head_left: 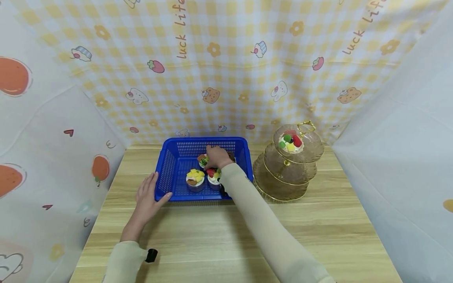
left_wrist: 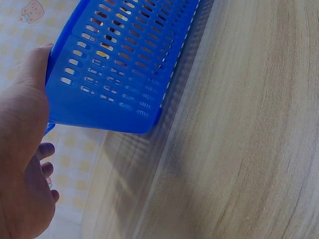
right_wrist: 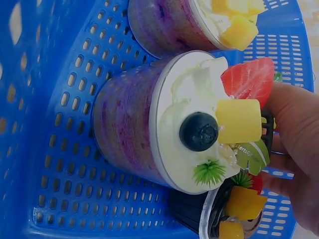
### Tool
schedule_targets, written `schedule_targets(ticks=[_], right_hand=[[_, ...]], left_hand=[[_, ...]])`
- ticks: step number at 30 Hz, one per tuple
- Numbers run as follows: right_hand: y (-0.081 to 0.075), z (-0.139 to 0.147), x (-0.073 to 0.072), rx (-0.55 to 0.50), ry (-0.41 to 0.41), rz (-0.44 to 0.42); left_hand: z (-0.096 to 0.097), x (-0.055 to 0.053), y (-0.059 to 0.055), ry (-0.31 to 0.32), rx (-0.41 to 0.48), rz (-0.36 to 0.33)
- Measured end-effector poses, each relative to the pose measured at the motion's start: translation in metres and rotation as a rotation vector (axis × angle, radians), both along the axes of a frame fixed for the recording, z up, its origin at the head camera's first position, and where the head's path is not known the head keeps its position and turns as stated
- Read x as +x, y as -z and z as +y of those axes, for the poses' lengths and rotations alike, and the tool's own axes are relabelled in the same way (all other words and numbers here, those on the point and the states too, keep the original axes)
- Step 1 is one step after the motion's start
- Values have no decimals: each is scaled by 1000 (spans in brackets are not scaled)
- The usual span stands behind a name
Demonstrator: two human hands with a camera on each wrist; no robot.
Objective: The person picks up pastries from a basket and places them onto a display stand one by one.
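Observation:
A blue plastic basket holds several small cakes. My left hand rests at its front-left corner, thumb on the rim and fingers extended along the outer wall. Reaching inside, my right hand has thumb and fingers on either side of a cupcake with a green sprig; their contact is partly hidden. Nearer the front are a cake cup with yellow cubes and a cake cup with strawberry and blueberry. A dark-cased chocolate cupcake sits close to the right hand's fingers.
Right of the basket stands a three-tier stand with gold rims and a ring handle. Its top tier bears a fruit-topped tart. Both stand on a wooden table, with a checked cloth hanging behind.

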State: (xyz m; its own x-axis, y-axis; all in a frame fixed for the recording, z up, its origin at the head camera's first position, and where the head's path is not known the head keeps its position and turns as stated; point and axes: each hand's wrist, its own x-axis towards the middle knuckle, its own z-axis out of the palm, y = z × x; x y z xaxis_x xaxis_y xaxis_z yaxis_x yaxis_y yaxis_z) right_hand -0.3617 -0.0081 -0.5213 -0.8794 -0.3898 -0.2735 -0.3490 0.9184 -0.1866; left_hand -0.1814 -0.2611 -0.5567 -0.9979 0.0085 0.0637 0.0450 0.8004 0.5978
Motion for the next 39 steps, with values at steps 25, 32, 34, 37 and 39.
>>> schedule_targets(ticks=[25, 32, 34, 37, 39], right_hand=[[-3, -1, 4, 3, -13, 18], [-5, -1, 4, -41, -2, 4], [-6, 0, 5, -52, 1, -3], [-8, 0, 5, -73, 6, -16], [-10, 2, 4, -98, 6, -24]], left_hand=[[-1, -1, 2, -3, -5, 6], [-1, 0, 1, -4, -6, 12], [0, 0, 0, -3, -6, 14], [0, 1, 0, 1, -7, 20], [0, 1, -1, 4, -3, 16]])
